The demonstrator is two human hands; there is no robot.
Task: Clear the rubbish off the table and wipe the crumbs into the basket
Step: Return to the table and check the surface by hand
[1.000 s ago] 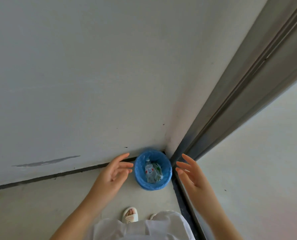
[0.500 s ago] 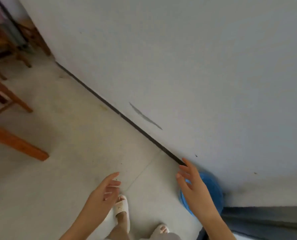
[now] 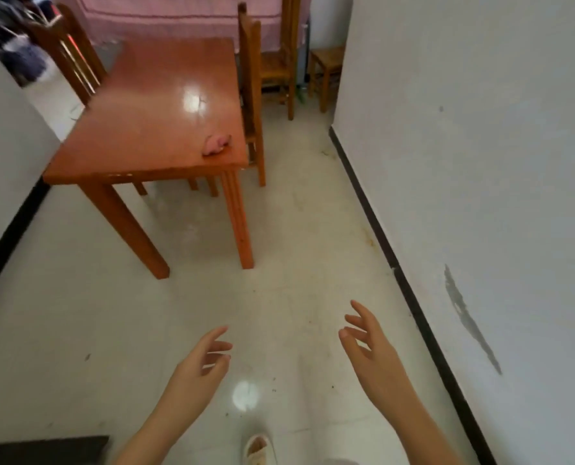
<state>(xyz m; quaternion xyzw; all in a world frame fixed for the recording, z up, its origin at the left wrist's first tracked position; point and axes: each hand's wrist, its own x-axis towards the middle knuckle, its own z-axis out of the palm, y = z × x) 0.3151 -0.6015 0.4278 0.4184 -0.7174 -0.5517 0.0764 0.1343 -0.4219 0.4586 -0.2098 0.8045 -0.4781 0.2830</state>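
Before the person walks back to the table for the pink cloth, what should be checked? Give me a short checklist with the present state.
1. Left hand free: ok, open and holding nothing.
2. Right hand free: ok, open and holding nothing.
3. Pink cloth reachable: ok, near the table's front right corner.
4. Floor path to the table: ok, no obstacle visible.
5. Basket in sight: not ok, out of view.
6. Crumbs left on the table: cannot tell, too blurred.

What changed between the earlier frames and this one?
The view has swung left, away from the blue basket in the corner, which is gone from sight, to the wooden table with a pink cloth on it. Left hand and right hand stay open and empty.
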